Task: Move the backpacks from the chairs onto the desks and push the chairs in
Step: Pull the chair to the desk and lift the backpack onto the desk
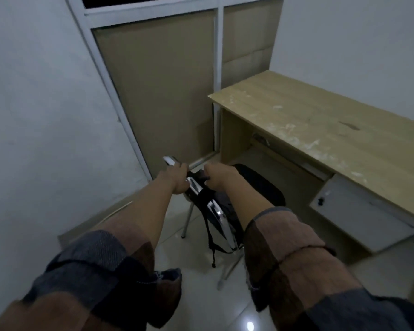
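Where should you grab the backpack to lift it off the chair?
Grab the top of the backpack, near the chair back's upper edge, coming down from above. It hangs upright against the chrome backrest with its straps dangling low, so the top is nearest. The right hand seems to be there already.

Dim, soft focus; floor (pixel 249 326) glare spot; edges warped.
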